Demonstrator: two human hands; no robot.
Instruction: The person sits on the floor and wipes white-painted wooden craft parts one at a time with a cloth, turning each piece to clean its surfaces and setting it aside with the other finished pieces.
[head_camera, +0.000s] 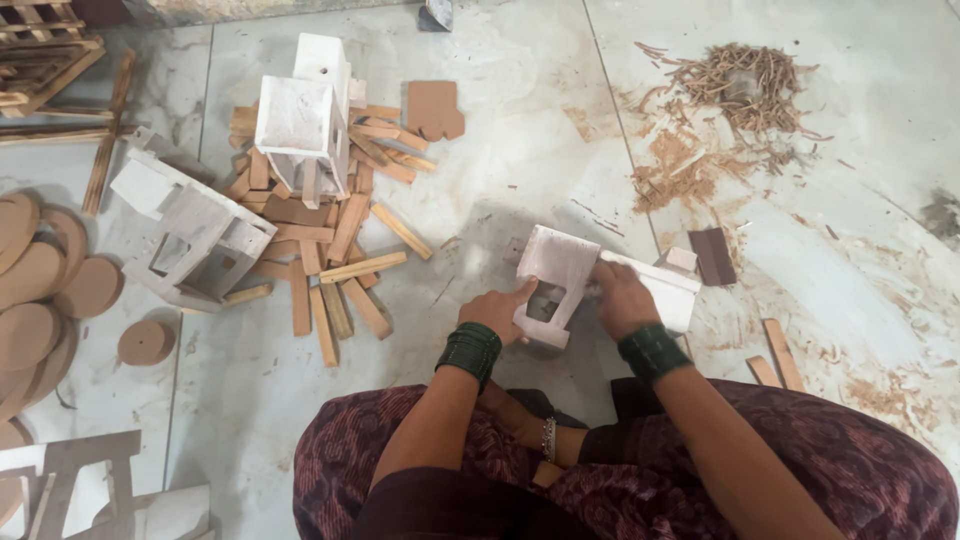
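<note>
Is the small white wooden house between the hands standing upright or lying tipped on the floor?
Tipped. The white wooden house lies on its side on the floor, window cut-out facing up, with the left hand and right hand on it.

Both hands, left hand (497, 312) and right hand (620, 298), grip a whitewashed wooden house piece (560, 270) on the floor (520, 130), with wood strips (330, 250) piled nearby.

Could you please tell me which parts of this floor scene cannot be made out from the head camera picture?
- Small whitewashed wooden house: its roof edge sits under the right hand, its near wall partly under the left hand.
- Inside of its square window: too dark to tell.
- Round brown wooden discs: the stack is cut off by the left edge.
- Pale wooden frame: cut off by the bottom edge.
- Dark object at the top: cut off, kind unclear.
</note>
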